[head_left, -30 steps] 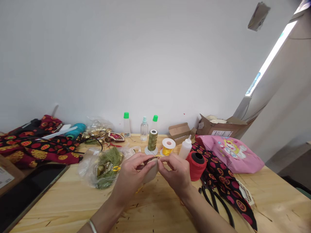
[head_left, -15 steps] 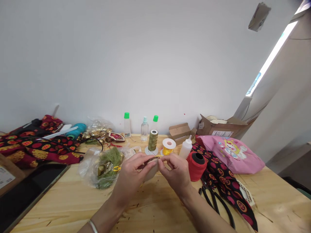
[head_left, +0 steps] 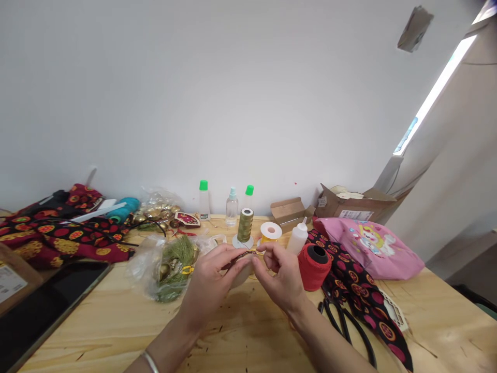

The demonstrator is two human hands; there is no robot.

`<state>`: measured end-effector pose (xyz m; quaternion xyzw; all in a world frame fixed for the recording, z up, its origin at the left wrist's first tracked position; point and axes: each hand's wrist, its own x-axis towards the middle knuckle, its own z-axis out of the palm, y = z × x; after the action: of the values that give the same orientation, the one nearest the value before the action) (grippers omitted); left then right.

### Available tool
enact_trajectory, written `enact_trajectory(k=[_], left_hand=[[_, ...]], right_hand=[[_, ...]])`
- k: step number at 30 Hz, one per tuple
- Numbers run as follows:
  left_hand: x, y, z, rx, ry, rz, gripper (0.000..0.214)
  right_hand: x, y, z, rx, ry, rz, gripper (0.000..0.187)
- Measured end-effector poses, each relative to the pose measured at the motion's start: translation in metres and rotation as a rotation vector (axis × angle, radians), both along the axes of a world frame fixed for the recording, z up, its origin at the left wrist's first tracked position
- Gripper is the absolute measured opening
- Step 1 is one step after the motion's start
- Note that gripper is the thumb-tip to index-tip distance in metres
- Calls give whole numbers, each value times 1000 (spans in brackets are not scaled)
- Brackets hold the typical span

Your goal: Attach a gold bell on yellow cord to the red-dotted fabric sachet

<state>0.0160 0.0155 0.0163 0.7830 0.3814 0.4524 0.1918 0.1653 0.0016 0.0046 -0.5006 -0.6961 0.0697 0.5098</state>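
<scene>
Around the work on the plywood table [head_left: 97,321]: a clear plastic bag [head_left: 143,269] of green tassels and brass bells just beside the left hand [head_left: 207,292], and an olive thread spool [head_left: 245,225], yellow thread spool [head_left: 271,233] and white squeeze bottle [head_left: 298,237] ahead. A red twine spool [head_left: 313,267] and black-handled scissors [head_left: 337,321] sit right of the right hand [head_left: 281,280]. Thin dark-and-gold cord [head_left: 243,255] lies between the hands, pinched by the left fingers [head_left: 233,261] above a pale rounded object [head_left: 240,278]; right fingers [head_left: 267,254] are half-curled at its end, grip unclear.
</scene>
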Motion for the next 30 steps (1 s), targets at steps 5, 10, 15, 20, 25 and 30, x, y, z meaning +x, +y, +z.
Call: enact_trajectory(k=[5, 10, 15, 20, 25, 30], left_hand=[[-1, 0, 0, 14, 15, -1, 16], [0, 1, 0, 50, 30, -4, 16], [0, 1, -1, 58, 31, -15, 16], [-1, -1, 0, 49, 35, -14, 16], [0, -1, 0, 44, 33, -2, 16], [-2, 2, -3, -22, -19, 30, 16]], right_hand=[[1, 1, 0, -35, 10, -8, 10], [0, 2, 0, -22, -1, -39, 8], [-1, 2, -1, -11, 4, -64, 11], [-2, 0, 0, -5, 2, -52, 10], [-3, 2, -1, 8, 16, -8, 10], [-2, -1, 7, -107, 203, 146, 10]])
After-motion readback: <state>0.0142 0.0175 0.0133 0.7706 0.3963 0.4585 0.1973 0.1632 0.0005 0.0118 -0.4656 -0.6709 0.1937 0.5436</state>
